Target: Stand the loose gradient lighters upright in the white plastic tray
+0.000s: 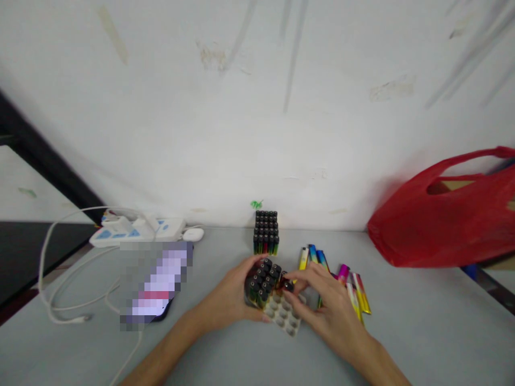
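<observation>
My left hand (pixel 225 300) is wrapped round the left side of a pale tray with round holes (pixel 287 319). Several slim black-capped tubes (pixel 263 279) stand upright in the tray's left part, close together. The front holes show no tubes. My right hand (pixel 322 295) pinches a slim black-capped tube (pixel 287 285) between thumb and fingers, right beside the standing ones; its lower end is hidden. Loose coloured tubes (pixel 362 292), in yellow, blue, magenta and red, lie beyond and beside my right hand, partly covered by it.
A block of upright black-capped tubes (pixel 265 228) stands at the back by the wall. On the left are a phone (pixel 164 279), a white power strip (pixel 161 230), a small white case (pixel 193 234) and a looping white cable (pixel 68 308). A red bag (pixel 434 230) rests at right.
</observation>
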Demonstrator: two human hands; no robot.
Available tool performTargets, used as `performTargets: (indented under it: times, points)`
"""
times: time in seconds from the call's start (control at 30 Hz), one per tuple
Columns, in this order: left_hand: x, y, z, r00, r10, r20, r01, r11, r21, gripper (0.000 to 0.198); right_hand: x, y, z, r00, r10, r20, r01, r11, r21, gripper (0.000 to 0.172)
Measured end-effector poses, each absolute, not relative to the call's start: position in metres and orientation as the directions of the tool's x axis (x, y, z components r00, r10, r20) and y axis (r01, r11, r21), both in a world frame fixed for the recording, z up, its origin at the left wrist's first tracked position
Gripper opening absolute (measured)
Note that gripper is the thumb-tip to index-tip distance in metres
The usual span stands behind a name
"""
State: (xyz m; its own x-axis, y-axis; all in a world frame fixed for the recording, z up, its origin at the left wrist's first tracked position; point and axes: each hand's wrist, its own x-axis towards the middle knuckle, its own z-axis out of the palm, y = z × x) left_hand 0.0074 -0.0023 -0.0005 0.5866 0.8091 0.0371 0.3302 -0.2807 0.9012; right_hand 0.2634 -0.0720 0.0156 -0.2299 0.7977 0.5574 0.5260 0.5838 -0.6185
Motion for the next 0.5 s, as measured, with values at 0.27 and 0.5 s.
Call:
performTargets:
  times: [0.27, 0.5]
  points:
    - [0.007, -0.002, -0.002, 0.583, 0.812, 0.016, 0.334, -0.257, 0.907, 0.122, 0.275, -0.07, 0.019, -0.091, 0.833, 0.546, 0.615, 0.478, -0.627, 0.016]
    - [0.007, -0.004, 0.002, 0.569, 0.822, 0.012, 0.343, -0.251, 0.905, 0.122, 0.294, -0.057, 0.014, -0.092, 0.904, 0.418, 0.829, 0.302, -0.471, 0.014]
